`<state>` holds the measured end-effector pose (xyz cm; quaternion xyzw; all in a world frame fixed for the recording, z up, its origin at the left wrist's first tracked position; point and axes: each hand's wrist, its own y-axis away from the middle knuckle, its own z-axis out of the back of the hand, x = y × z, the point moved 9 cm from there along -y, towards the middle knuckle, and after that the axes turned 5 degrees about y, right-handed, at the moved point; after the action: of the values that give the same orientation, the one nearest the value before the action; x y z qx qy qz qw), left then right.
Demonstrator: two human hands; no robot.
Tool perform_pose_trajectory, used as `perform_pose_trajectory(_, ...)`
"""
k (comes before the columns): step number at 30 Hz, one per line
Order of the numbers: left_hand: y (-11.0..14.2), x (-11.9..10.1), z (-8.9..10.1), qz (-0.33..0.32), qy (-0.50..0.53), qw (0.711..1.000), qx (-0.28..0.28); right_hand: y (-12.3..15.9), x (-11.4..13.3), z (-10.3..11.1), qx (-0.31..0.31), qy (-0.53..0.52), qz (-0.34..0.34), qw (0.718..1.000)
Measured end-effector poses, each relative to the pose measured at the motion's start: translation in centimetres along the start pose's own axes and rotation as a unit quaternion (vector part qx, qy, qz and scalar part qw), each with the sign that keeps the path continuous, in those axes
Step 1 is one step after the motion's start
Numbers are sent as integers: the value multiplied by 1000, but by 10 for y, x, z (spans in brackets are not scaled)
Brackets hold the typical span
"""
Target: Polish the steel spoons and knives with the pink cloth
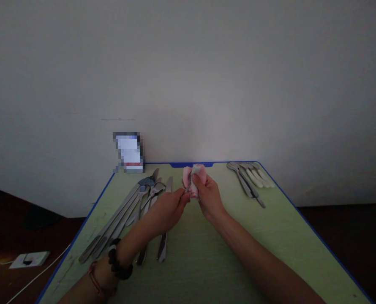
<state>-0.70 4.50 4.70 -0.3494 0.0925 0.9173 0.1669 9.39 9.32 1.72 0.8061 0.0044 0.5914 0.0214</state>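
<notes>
My right hand (208, 192) is closed around a pink and white cloth (194, 174), held above the middle of a green table (207, 261). My left hand (169, 209) is closed just beside it, pinching the end of a thin metal piece of cutlery (188, 190) whose other end disappears into the cloth. What kind of cutlery it is stays hidden. A dark bead bracelet (120, 261) sits on my left wrist.
Several knives and spoons (127, 215) lie in a loose pile on the table's left half. A smaller group of cutlery (249, 177) lies at the far right corner. A blurred card (129, 152) leans against the white wall. A socket strip (29, 258) lies on the floor at left.
</notes>
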Motion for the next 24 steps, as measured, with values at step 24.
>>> perform_pose_trajectory(24,0,9,-26,50,189,974,118,-36,33,62,-127,266,125,947)
